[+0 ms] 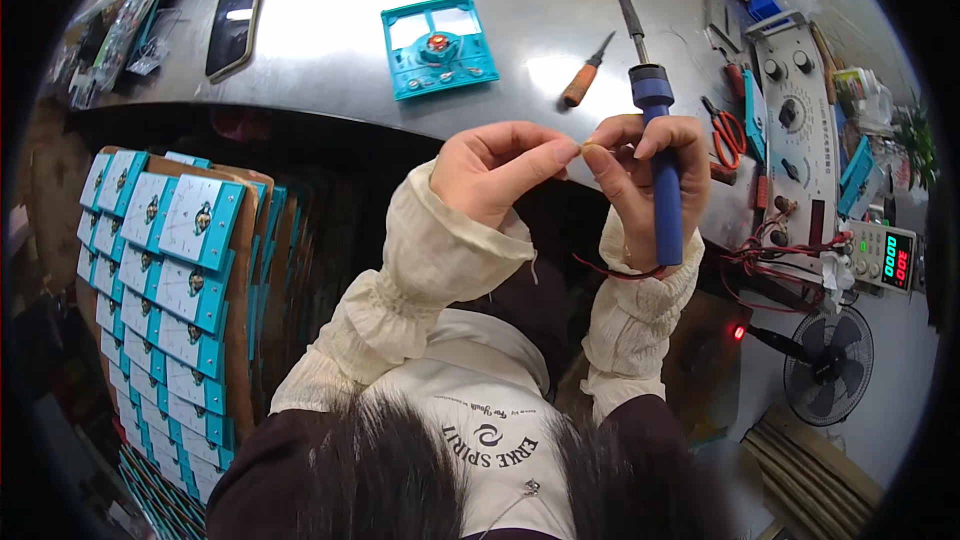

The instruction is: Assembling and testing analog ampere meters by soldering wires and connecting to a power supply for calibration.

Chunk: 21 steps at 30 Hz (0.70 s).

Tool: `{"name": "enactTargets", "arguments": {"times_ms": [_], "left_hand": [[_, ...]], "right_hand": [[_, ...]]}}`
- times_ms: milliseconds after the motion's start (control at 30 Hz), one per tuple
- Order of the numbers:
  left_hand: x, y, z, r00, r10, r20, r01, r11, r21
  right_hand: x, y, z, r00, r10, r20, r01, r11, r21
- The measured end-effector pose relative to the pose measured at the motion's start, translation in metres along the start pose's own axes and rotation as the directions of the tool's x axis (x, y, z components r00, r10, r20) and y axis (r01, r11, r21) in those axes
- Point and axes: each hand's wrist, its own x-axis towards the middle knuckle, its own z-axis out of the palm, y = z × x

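Note:
My right hand [628,185] is wrapped round the blue handle of a soldering iron [652,90], whose long grey tip points away over the metal table [340,50]. The thumb and forefinger of my left hand [500,170] are pinched together and meet my right fingertips just off the table's near edge. Whatever lies in that pinch is too small to make out. Beyond my hands a teal square plastic meter housing [440,78], with a copper-coloured part in its middle, rests on the table. Between it and the iron lies a screwdriver [582,83] with an orange handle.
A phone [235,25] lies at the far left. Stacked boards [258,240] with many teal-and-white meters stand at my left. On the right are orange-handled scissors [728,135], a grey instrument panel with knobs [800,90], a lit power supply [882,255], red wires [760,255] and a fan [828,365].

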Motion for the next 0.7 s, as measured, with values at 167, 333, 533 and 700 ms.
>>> {"name": "enactTargets", "arguments": {"times_ms": [167, 333, 533, 700], "left_hand": [[0.010, 0.010, -0.024, 0.635, 0.752, -0.175, -0.428, 0.532, 0.731], [0.034, 0.003, -0.056, 0.465, 0.885, -0.004, -0.215, 0.118, 0.969], [0.052, -0.019, -0.069, 0.435, 0.894, 0.102, -0.185, -0.022, 0.983], [0.055, -0.021, -0.071, 0.440, 0.896, 0.059, -0.189, 0.028, 0.981]], "right_hand": [[0.008, 0.001, 0.002, 0.998, -0.036, -0.045, 0.028, 0.985, -0.169], [0.015, -0.005, 0.004, 0.983, -0.162, -0.091, 0.131, 0.951, -0.278], [0.009, -0.012, 0.009, 0.961, -0.101, -0.257, 0.025, 0.958, -0.285], [0.000, -0.013, 0.002, 0.952, 0.010, -0.306, -0.079, 0.973, -0.215]]}}
